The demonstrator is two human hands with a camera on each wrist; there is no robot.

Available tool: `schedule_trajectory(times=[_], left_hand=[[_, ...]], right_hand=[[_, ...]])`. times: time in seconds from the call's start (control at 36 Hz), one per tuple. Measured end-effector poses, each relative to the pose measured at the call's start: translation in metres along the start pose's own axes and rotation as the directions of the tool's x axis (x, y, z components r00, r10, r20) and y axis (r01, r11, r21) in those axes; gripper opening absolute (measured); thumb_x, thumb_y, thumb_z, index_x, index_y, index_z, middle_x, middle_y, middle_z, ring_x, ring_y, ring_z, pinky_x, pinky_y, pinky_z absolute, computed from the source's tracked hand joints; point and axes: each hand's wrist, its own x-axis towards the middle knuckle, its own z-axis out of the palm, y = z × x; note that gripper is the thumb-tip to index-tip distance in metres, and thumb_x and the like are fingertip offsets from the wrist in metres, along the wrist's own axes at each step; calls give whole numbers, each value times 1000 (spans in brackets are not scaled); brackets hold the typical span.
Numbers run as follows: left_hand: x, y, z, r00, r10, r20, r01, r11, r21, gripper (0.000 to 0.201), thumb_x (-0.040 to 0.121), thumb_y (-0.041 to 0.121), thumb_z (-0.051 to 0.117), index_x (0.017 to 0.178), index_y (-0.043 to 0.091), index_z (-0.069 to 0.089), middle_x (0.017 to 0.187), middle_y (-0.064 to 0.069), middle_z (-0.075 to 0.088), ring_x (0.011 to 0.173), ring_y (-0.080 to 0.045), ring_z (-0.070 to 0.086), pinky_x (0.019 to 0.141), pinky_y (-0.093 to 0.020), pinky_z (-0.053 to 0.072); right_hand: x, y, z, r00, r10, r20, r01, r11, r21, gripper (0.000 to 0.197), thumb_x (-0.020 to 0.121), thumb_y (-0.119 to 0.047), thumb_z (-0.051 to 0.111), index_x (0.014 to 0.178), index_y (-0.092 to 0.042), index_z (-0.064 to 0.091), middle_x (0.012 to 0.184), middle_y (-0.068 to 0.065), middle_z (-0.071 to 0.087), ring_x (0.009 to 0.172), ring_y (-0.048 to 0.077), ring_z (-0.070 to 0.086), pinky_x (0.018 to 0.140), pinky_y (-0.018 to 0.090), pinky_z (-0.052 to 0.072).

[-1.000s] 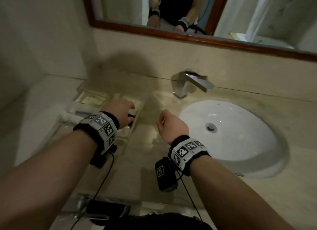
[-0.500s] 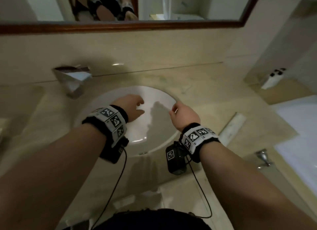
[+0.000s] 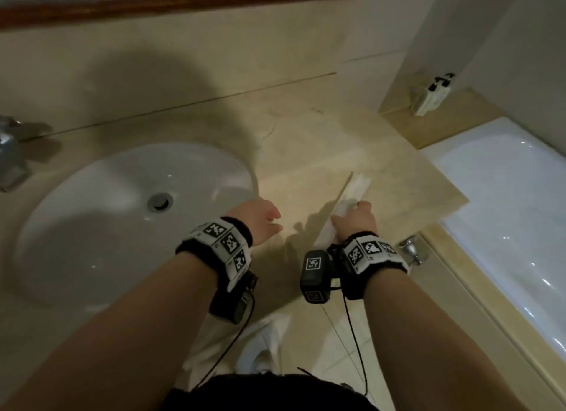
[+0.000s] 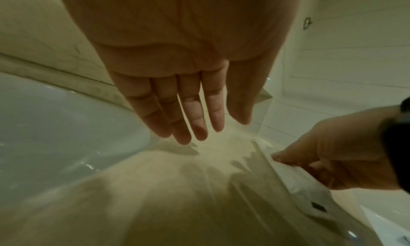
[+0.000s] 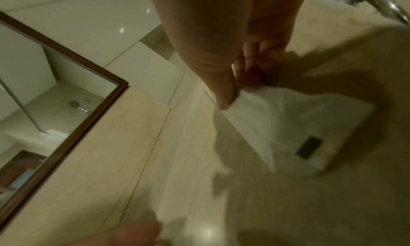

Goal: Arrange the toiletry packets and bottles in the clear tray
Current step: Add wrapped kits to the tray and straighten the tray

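Observation:
A long white toiletry packet (image 3: 355, 193) lies on the beige counter right of the sink. My right hand (image 3: 355, 219) pinches it near its middle, thumb on one edge and fingers on the other; the right wrist view shows the packet (image 5: 288, 123) with a small dark label under that pinch. In the left wrist view the packet (image 4: 295, 178) lifts slightly under the right hand (image 4: 332, 155). My left hand (image 3: 263, 220) hovers open over the counter beside the sink rim, fingers straight (image 4: 188, 120), holding nothing. The clear tray is out of view.
The white sink basin (image 3: 101, 227) fills the left, with the tap (image 3: 9, 153) at its far left edge. A white bathtub (image 3: 514, 214) lies to the right past the counter's edge. A wood-framed mirror (image 3: 183, 0) runs along the wall above.
My view and both hands swung right, from the tray past the sink to the counter's right end. My right hand has taken hold of the white packet; the left hand stays open.

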Motion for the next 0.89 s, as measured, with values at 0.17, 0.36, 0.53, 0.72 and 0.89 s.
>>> schedule_trajectory(times=[0.17,0.36,0.53,0.72,0.89], left_hand=[[9,9,9,997,-30,64,31,999,-8,46,90,42,54,129,18,52,131,-1,57,120,-19,53,106,-32,40],[4,5,16,995,-38,89,50,990,-133,52,87,52,52,129,21,54,131,-1,57,120,-19,53,102,-29,40],[-7,-7,13,998,-17,57,33,954,-297,30,90,31,58,115,15,60,108,-7,66,100,-24,62,93,-34,47],[-25,-41,-15,993,-112,-26,108,989,-104,31,93,27,52,118,11,58,114,-11,63,105,-27,58,81,-27,38],[-55,-86,-38,969,-221,-108,210,972,-110,33,91,29,56,122,20,60,97,-3,61,89,-21,57,77,-25,40]], right_hand=[[-6,-4,5,981,-94,167,102,994,-38,35,89,-21,59,117,-1,58,111,17,65,99,32,63,78,31,48],[-11,2,8,934,-86,345,-72,904,421,12,94,-13,54,84,-7,56,61,8,53,51,20,49,54,28,43],[-24,-8,13,908,-225,355,-55,773,632,4,92,-9,56,93,-13,58,78,5,67,60,11,61,51,23,44],[-36,-35,28,921,-307,239,75,742,666,35,89,-28,62,117,-15,48,93,-1,65,66,10,59,54,23,38],[-46,-59,37,937,-346,52,206,665,717,58,92,-19,56,142,-22,25,90,-5,56,61,7,55,51,13,43]])
